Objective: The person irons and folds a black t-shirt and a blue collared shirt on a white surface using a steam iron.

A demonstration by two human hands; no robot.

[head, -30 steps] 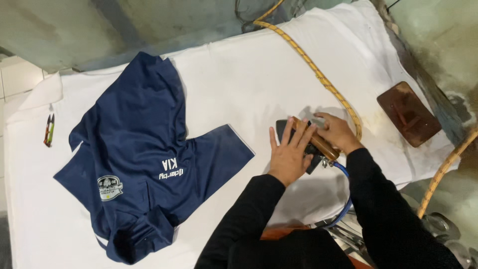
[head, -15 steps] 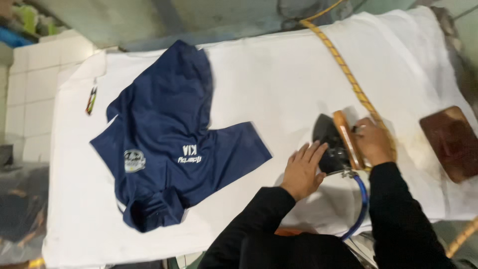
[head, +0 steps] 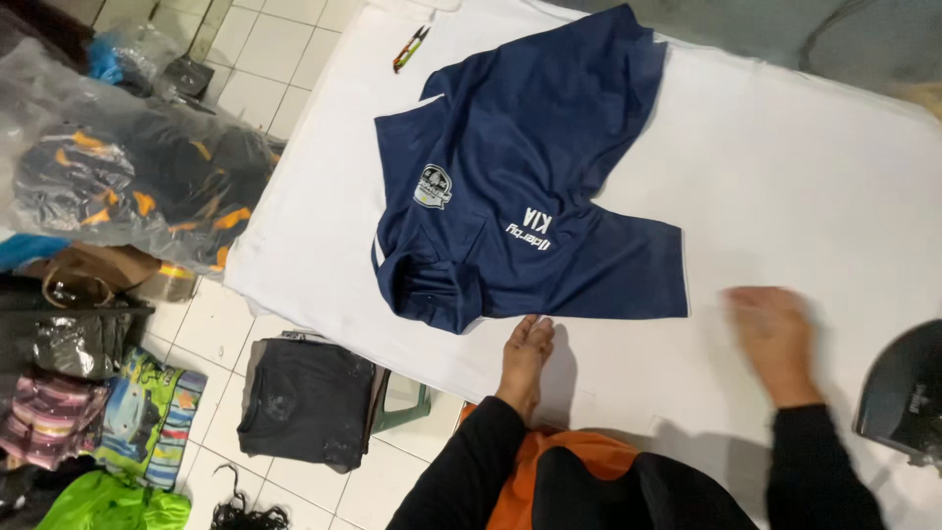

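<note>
Navy shirt (head: 520, 186) — one — two empty hands, left (head: 527, 355) flat, right (head: 775, 339) blurred

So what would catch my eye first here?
The navy shirt spread crumpled on the white table, with a round badge on its chest. The left hand rests flat at its lower edge, the right hand is blurred beside a dark iron. On the left, bagged clothes pile on the tiled floor.

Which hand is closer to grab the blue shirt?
Probably the left hand: its fingertips already reach the blue shirt's lower edge. The right hand is blurred, over bare white cloth beside the shirt.
</note>
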